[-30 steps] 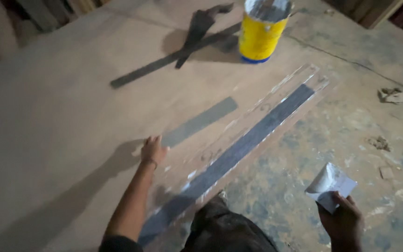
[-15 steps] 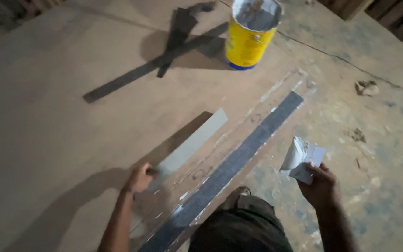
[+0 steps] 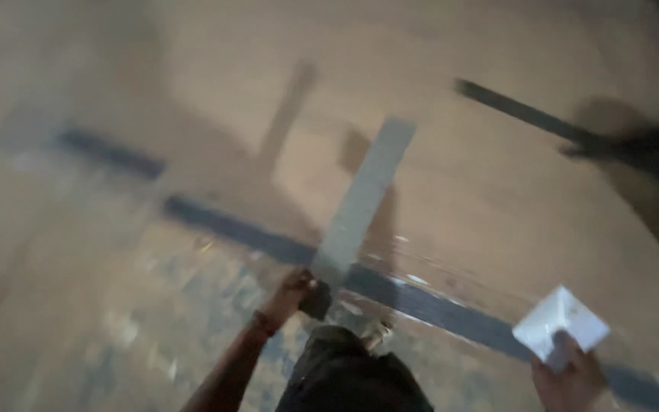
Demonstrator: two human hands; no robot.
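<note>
Two hands are at work over a big sheet of board (image 3: 497,206) that covers the floor. The left hand (image 3: 293,290) is closed round the near end of a flat grey strip (image 3: 364,198), lifting that end off the board. The right hand (image 3: 570,374), down at five o'clock, is pinched on a folded piece of white paper (image 3: 560,324). From the grip near six o'clock the strip's long axis runs up toward one o'clock, its far end pointing away from the person and casting a shadow on the board behind it. Its near end sits just over a long dark band (image 3: 429,301) that crosses the board from nine o'clock to four o'clock. A dark bar (image 3: 520,113) with some tool lies at two o'clock, too blurred to tell more. Held by one end only, the strip could sag or swing, and a loose grip might let it slip and slap down across the dark band. The view is smeared by motion, so any sudden turn risks knocking that free end against the board.
</note>
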